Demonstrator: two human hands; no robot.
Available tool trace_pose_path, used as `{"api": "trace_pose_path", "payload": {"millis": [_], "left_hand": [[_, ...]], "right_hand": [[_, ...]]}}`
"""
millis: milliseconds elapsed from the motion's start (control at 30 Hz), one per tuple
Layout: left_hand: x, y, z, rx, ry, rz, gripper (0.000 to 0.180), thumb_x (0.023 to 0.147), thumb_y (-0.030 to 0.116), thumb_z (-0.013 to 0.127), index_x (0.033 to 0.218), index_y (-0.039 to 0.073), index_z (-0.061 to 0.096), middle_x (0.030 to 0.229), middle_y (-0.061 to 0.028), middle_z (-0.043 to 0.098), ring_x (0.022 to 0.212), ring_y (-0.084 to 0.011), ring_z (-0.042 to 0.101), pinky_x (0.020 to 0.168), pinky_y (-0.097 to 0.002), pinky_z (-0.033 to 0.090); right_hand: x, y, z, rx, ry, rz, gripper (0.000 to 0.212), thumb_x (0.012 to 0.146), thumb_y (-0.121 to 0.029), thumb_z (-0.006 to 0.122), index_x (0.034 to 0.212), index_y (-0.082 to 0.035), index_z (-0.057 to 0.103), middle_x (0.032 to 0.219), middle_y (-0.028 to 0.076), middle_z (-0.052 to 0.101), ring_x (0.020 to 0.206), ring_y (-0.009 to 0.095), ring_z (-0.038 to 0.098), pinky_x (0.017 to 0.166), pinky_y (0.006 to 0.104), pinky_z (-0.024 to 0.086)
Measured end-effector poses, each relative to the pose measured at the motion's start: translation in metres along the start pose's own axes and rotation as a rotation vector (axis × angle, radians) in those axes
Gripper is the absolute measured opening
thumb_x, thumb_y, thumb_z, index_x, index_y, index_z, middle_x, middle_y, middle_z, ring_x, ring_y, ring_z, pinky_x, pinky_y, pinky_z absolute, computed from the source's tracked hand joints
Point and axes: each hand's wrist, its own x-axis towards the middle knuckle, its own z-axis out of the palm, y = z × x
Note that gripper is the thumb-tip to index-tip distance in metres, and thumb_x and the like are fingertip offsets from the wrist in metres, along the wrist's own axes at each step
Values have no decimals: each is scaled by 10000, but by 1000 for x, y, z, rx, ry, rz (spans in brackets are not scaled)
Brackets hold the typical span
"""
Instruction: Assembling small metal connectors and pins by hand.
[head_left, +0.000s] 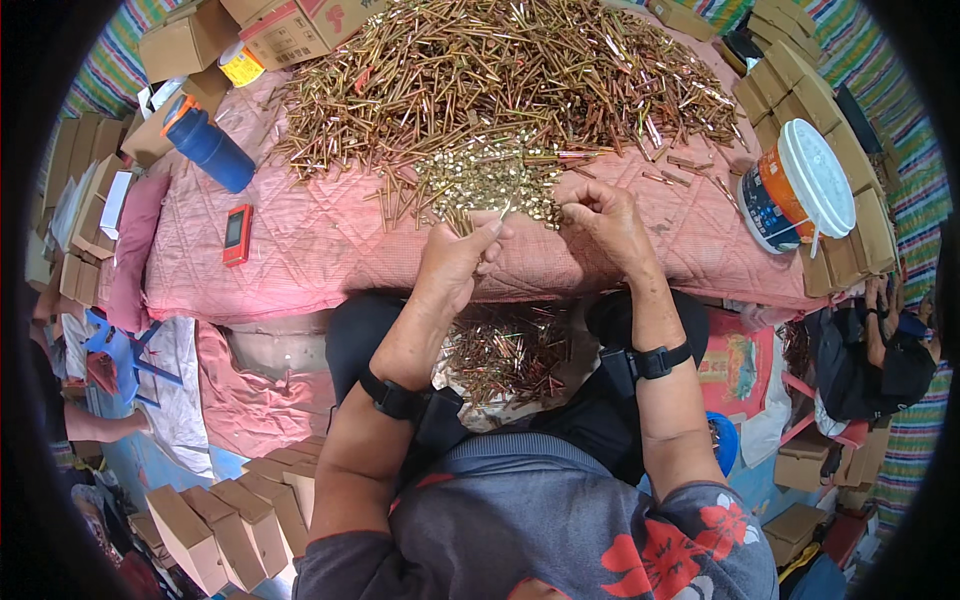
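Observation:
A large heap of slender copper-brown and gold tubes (480, 85) covers the far part of the pink quilted surface. At its near edge lies a patch of small, shiny gold pieces (490, 180). My left hand (455, 265) is closed just in front of that patch, with a thin, pale, shiny piece (506, 208) sticking up from between thumb and fingers. To the right of the patch, my right hand (614, 225) is pinched, thumb against fingertips. Whatever that pinch holds is too small to make out. The two hands are apart.
The pink quilt (280, 265) also bears a blue bottle (210, 145), a small red device (237, 235) and a white-lidded bucket (795, 185). More tubes (508, 355) lie between my legs. Cardboard boxes (215, 535) stand around; other people's arms (105, 425) show at both sides.

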Motion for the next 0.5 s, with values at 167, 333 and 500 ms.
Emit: {"api": "trace_pose_path", "payload": {"millis": [167,333,500], "left_hand": [[-1,1,-2,-56,15,-7,220,858,73,643,1028,-48,572,823,-112,645,539,-64,493,417,-184,354],[1,-2,-2,-27,-8,-19,200,863,68,631,1017,-47,574,817,-108,644,535,-63,490,420,-185,356],[-2,-2,0,36,-48,-45,164,868,63,618,992,-40,583,798,-101,643,531,-59,486,418,-185,352]], "right_hand": [[-6,-10,4,-628,-86,-249,65,763,-16,653,818,14,636,716,69,592,677,176,582,619,290,464],[-7,0,16,-708,-90,-214,122,736,-49,666,846,-6,638,782,134,608,741,272,602,663,347,473],[-6,-1,23,-778,-43,-259,136,727,-49,660,855,-17,628,803,158,617,751,320,605,677,369,482]]}}
